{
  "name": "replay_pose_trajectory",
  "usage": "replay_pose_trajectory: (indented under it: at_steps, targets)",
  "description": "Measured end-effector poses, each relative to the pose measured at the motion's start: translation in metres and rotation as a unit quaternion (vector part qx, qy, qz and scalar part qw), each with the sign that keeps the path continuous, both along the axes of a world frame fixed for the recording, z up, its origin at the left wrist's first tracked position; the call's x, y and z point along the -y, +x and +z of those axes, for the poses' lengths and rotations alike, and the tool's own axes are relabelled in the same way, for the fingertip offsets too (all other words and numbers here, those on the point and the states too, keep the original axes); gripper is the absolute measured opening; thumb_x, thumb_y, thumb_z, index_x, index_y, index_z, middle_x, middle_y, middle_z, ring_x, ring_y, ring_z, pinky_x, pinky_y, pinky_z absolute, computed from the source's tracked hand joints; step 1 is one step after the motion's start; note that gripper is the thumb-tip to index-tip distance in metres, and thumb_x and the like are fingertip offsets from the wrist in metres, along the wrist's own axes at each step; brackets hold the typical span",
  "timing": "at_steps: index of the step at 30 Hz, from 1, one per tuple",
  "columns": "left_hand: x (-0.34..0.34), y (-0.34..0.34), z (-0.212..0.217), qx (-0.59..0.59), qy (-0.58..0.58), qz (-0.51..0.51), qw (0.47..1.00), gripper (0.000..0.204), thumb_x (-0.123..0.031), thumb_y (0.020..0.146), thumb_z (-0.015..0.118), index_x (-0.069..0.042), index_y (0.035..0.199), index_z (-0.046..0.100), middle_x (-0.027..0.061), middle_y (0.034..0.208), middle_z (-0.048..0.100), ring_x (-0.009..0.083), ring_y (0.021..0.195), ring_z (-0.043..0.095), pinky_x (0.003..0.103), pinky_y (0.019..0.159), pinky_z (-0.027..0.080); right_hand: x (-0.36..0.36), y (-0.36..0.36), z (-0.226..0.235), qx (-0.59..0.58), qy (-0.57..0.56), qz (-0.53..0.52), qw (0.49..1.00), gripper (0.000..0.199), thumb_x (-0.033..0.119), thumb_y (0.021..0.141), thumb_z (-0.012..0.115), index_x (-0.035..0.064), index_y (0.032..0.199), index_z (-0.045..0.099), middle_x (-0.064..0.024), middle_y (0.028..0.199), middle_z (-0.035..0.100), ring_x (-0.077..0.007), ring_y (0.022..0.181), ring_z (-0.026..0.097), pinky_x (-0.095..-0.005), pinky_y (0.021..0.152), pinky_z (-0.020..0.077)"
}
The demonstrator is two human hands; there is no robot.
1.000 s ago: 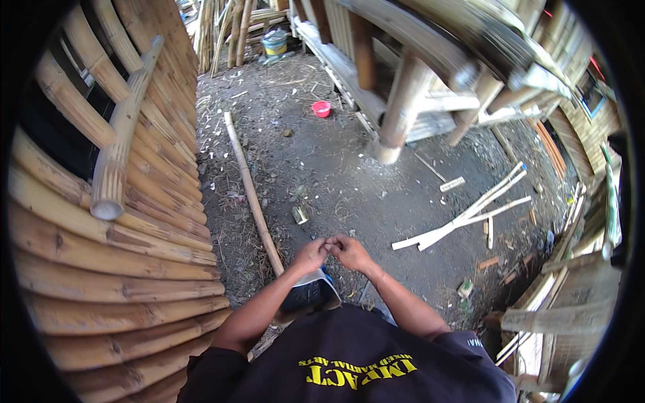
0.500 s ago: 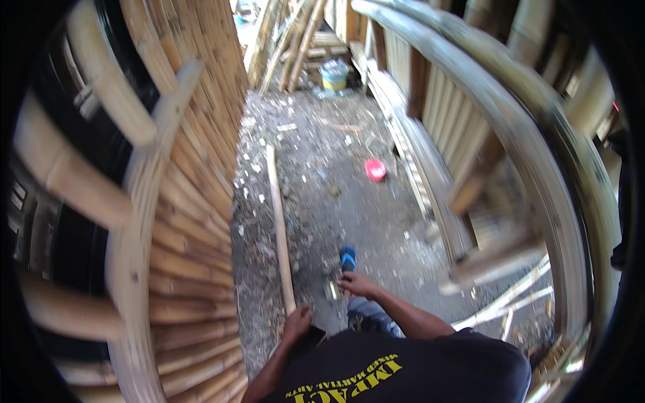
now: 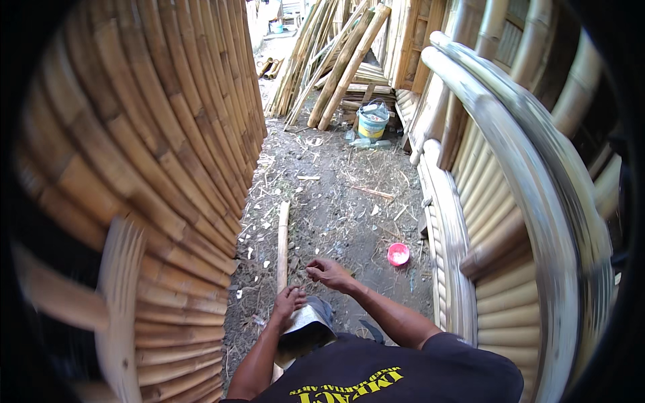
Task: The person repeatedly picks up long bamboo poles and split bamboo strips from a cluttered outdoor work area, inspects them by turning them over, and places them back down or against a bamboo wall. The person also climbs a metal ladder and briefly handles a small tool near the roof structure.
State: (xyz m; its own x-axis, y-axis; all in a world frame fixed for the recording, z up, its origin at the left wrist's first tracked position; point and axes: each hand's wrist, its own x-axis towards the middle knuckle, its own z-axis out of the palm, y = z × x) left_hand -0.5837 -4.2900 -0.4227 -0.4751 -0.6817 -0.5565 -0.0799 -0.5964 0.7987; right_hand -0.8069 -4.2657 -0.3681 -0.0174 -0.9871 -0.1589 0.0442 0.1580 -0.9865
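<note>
Moved forward: round pink plastic bowl [image 3: 398, 254] now nearer. Bare left hand [image 3: 288, 303] and right hand [image 3: 329, 274] apart, fingers curled; can't tell if either holds anything. Long tan bamboo pole [image 3: 283, 242] lies ungripped on grey dirt [image 3: 332, 225].

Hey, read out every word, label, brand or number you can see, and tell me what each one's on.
Dark shirt: yellow capital lettering, upside down in this view; I won't copy out its wording.
Blue-and-yellow bucket: any print is too small to read.
I can make out no other text.
</note>
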Motion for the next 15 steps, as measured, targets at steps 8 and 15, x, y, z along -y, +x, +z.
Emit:
replay_pose_trajectory:
  at_steps: [8, 15]
  targets:
    - [0.294, -0.193, -0.021, 0.140, -0.218, -0.128, 0.957, 0.041, -0.028, 0.097, 0.058, -0.002, 0.128, 0.064, 0.0166, 0.110, 0.073, 0.0254, 0.102, 0.070, 0.036, 0.091, 0.053, 0.220, -0.167, -0.050, 0.004, 0.230, -0.007, 0.973, 0.028, 0.030, 0.103, 0.062, 0.0045, 0.115, 0.066, -0.0012, 0.093, 0.068, -0.0078, 0.080, 0.062, -0.0245, 0.070, 0.0518]
    - [0.500, -0.305, -0.006, 0.272, -0.286, -0.276, 0.876, 0.041, -0.035, 0.094, 0.061, -0.006, 0.122, 0.068, 0.0167, 0.116, 0.072, 0.0308, 0.108, 0.069, 0.040, 0.095, 0.052, 0.419, -0.321, -0.012, 0.031, 0.123, -0.111, 0.986, 0.024, 0.025, 0.103, 0.061, 0.0053, 0.116, 0.063, -0.0026, 0.093, 0.069, -0.0069, 0.077, 0.061, -0.0243, 0.068, 0.0512]
